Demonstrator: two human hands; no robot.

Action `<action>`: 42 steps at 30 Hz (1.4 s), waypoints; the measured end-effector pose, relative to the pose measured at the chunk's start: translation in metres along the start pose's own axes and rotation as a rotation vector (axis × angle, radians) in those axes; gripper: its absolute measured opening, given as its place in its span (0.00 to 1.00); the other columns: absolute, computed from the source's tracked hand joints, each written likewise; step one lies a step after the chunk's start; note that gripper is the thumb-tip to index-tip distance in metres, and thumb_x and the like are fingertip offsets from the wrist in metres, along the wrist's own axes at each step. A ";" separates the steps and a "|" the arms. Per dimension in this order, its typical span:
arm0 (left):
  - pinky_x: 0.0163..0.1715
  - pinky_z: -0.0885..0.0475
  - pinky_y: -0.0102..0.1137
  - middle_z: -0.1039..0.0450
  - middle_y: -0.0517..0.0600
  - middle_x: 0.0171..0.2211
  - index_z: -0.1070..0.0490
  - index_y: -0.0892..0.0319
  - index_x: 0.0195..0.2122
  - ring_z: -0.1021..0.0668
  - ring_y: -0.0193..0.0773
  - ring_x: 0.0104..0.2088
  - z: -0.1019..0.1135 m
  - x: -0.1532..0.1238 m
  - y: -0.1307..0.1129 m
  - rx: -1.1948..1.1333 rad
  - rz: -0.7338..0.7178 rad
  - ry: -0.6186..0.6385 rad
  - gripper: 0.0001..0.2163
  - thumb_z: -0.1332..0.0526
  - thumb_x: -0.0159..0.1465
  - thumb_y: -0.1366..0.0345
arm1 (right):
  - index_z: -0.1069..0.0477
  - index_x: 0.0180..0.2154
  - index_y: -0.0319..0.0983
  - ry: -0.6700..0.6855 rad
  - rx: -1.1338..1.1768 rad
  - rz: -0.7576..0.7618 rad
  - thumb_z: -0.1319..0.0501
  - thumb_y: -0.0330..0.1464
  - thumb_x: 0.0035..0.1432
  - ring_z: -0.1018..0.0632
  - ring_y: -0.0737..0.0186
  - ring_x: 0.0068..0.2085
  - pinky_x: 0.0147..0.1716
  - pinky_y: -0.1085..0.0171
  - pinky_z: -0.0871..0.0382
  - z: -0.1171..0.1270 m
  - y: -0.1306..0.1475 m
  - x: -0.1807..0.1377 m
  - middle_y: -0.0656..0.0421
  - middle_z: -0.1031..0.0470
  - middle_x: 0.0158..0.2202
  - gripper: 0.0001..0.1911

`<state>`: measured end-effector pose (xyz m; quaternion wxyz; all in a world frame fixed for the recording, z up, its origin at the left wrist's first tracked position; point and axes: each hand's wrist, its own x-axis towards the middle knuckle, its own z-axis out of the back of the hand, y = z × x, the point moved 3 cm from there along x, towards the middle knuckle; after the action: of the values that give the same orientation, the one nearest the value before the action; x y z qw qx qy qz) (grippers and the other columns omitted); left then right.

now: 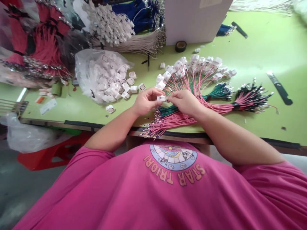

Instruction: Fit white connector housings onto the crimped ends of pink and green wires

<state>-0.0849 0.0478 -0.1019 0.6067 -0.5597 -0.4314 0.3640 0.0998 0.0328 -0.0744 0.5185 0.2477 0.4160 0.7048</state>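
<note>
Head view, from which I watch a green table (261, 60). The left hand (145, 103) holds a white connector housing (161, 98) between its fingers, just above the near part of the table. The fingers of the right hand (184, 100) are pinched narrow at the housing's right end; what lies between them is too small for me to make out. The right hand and forearm partly cover the pink wires (176, 123) and green wires (169, 111) beneath. Behind, wired housings (178, 65) overlap, so I cannot count them. Cloudy plastic of a bag (82, 75) blurs part of the loose housings (112, 78) inside. A pale box (192, 22) and some white wires (263, 5) are cut off by the upper edge.
</note>
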 end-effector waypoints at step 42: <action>0.40 0.23 0.33 0.22 0.51 0.43 0.26 0.57 0.35 0.19 0.36 0.41 0.010 0.002 0.010 0.240 -0.279 -0.015 0.17 0.25 0.51 0.54 | 0.38 0.19 0.38 0.051 -0.068 -0.028 0.43 0.25 0.55 0.38 0.69 0.27 0.30 0.64 0.49 0.003 0.011 0.005 0.65 0.42 0.19 0.14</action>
<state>-0.0930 0.0541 -0.1116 0.7105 -0.4154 -0.4628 0.3293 0.0948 0.0372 -0.0644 0.5258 0.2059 0.4083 0.7172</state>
